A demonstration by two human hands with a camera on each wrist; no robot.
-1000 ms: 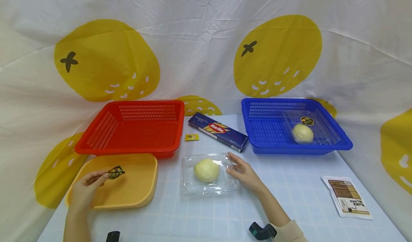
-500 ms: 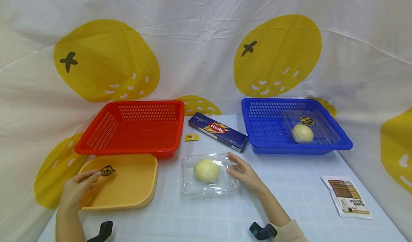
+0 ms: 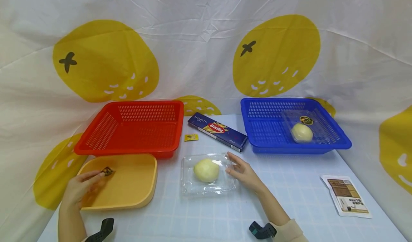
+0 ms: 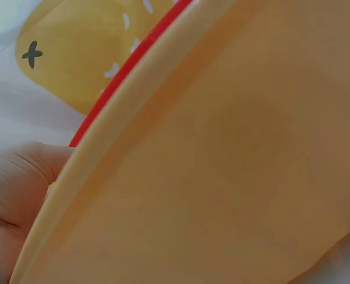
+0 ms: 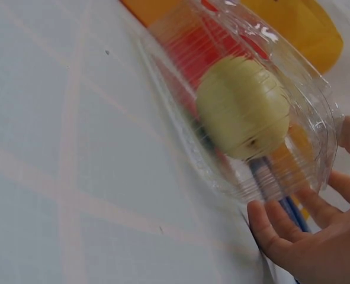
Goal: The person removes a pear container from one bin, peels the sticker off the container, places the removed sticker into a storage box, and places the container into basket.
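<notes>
Over the left part of the yellow tray [image 3: 135, 193], my left hand [image 3: 75, 192] pinches a small dark label sticker [image 3: 107, 171] with gold print. The left wrist view shows that hand [image 4: 21, 189] beyond the tray's rim [image 4: 127, 106], its fingertips and the sticker hidden there. In the middle of the table lies a clear plastic clamshell box [image 3: 190, 187] with one round pale-yellow fruit [image 3: 206, 170] inside. My right hand [image 3: 246, 175] holds the box at its right side, its curved fingers [image 5: 269, 231] against the plastic in the right wrist view.
A red basket [image 3: 154, 149] stands behind the tray. At the back right, a blue basket [image 3: 267, 147] holds another clear box [image 3: 289, 117] with a fruit and dark sticker. A spaghetti box [image 3: 219, 131], a small yellow packet [image 3: 191, 137] and a white-brown pouch [image 3: 347, 197] lie around.
My left hand has moved left with the sticker, then slightly back to the right. The right hand and the clamshell box have stayed in place.
</notes>
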